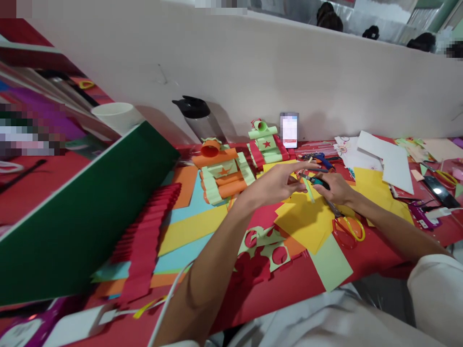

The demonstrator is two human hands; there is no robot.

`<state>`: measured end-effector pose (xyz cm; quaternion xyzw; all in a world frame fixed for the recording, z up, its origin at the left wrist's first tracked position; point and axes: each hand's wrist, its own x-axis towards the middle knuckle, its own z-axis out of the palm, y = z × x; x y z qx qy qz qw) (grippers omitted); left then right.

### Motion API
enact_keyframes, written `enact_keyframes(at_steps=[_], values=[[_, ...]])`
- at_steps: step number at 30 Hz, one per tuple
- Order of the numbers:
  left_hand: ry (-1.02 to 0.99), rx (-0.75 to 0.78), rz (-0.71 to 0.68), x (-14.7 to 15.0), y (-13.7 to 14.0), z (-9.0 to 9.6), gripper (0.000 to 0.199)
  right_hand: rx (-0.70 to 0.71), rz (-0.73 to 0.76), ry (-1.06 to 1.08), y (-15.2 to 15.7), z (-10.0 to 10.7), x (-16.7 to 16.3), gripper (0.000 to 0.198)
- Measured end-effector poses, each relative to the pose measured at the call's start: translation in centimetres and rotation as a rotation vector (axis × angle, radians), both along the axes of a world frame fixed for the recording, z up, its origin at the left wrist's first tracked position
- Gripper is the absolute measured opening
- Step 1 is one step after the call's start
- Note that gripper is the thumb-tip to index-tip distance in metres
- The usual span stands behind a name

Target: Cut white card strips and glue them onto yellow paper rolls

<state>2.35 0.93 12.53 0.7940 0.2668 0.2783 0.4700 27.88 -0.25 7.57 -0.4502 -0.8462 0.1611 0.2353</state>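
Head view, red table (296, 289) strewn with cut paper.

Hands: left hand (280, 183) held over the middle of the table, fingers loosely spread and stretched toward the right, fingertips touching or just short of a thin green strip (309, 190); which, I cannot tell. Right hand (334, 189) just right of it, fingers curled around a dark tool (318, 181), possibly a glue gun or cutter; its type is not clear. The strip hangs between the two hands, above the yellow sheet (307, 221).

Done, judging by the table: two paper tanks stand at the far side by the white wall. The orange tank (222, 173) is left, the green tank (265, 144) with a red star is right, just beside the phone (289, 130). Both look fully assembled. A green offcut (267, 246) with round holes lies near, next to red discs (253, 267), so circles have been cut out.

Left, as a judgement: the strip is not yet fixed to anything; loose sheets in yellow, blue and orange remain uncut.

Nearby: scissors (349, 229) with red and yellow handles lie right of the yellow sheet, untouched. A folded red stack (148, 231) leans against a green board (83, 217) at left. A flask (197, 118) stands far, at the wall.
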Motion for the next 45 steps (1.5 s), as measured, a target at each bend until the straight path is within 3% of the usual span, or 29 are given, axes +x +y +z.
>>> enact_keyframes(at_steps=[6, 12, 16, 23, 30, 32, 34, 39, 42, 45], values=[[-0.13, -0.127, 0.057, -0.7, 0.0, 0.6, 0.056, -0.026, 0.055, -0.03, 0.2, 1.5, 2.5, 0.053], [-0.253, -0.249, 0.018, -0.6, 0.1, 0.4, 0.074, -0.002, -0.271, -0.292, 0.2, -0.4, 3.8, 0.039], [-0.301, -0.288, -0.006, -0.5, 0.0, 0.0, 0.071, -0.104, -0.381, -0.516, 0.4, -2.2, 3.6, 0.051], [-0.314, -0.321, -0.038, -0.6, 0.0, -0.4, 0.073, -0.199, -0.416, -0.636, 0.6, -2.8, 3.5, 0.063], [-0.264, -0.313, -0.027, -0.5, 0.2, -0.5, 0.069, -0.205, -0.414, -0.614, 0.5, -2.8, 3.7, 0.052], [-0.198, -0.278, -0.032, 0.0, 0.2, -0.6, 0.065, -0.143, -0.403, -0.52, 0.4, -2.7, 3.7, 0.047], [-0.098, -0.218, -0.034, 0.9, -0.2, -0.9, 0.059, -0.109, -0.349, -0.256, 0.1, -2.3, 3.4, 0.043], [0.179, 0.044, 0.014, 3.1, -2.1, -1.5, 0.064, -0.39, -0.05, 0.58, -1.7, -0.9, 1.1, 0.042], [0.282, 0.175, 0.064, 3.3, -2.7, -1.4, 0.066, -0.472, -0.042, 0.809, -2.1, -0.6, -0.5, 0.039], [0.286, 0.203, 0.051, 3.0, -2.5, -1.1, 0.065, -0.488, -0.066, 0.917, -1.7, -0.8, -1.8, 0.04]])
